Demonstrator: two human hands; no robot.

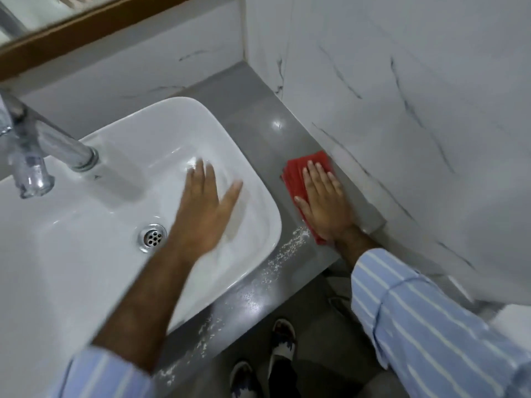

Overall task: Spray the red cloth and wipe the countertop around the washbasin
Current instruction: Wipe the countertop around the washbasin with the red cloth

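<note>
**Right palm flat on cloth, right of basin**

No readable brand, label or writing on any surface in view.

Folded red cloth point(298, 179) lies on the grey stone countertop point(258, 133), in the strip between the white ceramic rectangular washbasin point(120, 214) and the white marble-veined wall tiles point(402, 110). From the basin drain point(153, 237) it sits at about 2 o'clock.

Right hand point(326, 202): fingers straight and spread, palm pressed flat on the cloth, not gripping. Cloth shows past the fingertips toward 12 o'clock, along the thumb side at 9 o'clock, and a small corner by the wrist at 6 o'clock.

Left hand point(205, 208): fingers extended, holding nothing, over the basin's right inner slope, motion-blurred. Cannot tell whether it touches the ceramic. Cloth lies at its 3 o'clock, apart from it.

White speckled residue point(275, 259) along the countertop's front edge, at 7 o'clock from the cloth.

Chrome tap point(43, 150) at 10 o'clock from the drain. Both sleeves point(431, 326) blue with white stripes.
</note>
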